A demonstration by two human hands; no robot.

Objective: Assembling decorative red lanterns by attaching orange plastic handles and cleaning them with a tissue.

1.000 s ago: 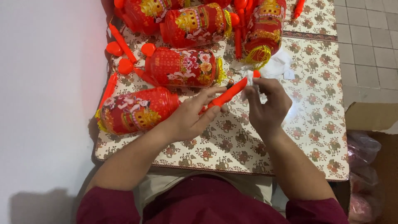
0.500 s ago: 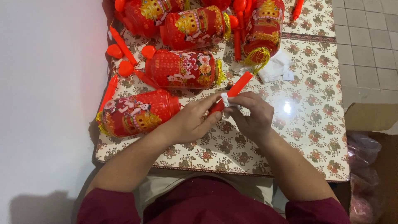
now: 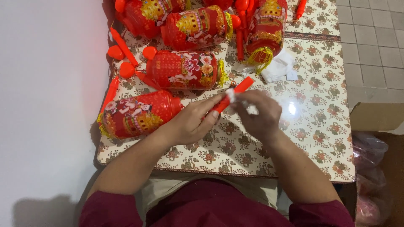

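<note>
I see my left hand (image 3: 189, 122) clamped on the red stick (image 3: 230, 96), tilting it up off the table (image 3: 311, 126) beside the lanterns (image 3: 139, 113) — likely steadying it — while my right hand (image 3: 256, 115) pinches white wrap (image 3: 231, 94) at its middle.

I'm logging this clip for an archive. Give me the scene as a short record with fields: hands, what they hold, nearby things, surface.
left hand: grips a red plastic stick near its lower end
right hand: fingers at a small white piece on the stick
nearby: red printed cylindrical lantern with yellow tassel beside the left hand; more lanterns behind
loose parts: red heart-shaped plastic caps
surface: table with floral cloth
</note>
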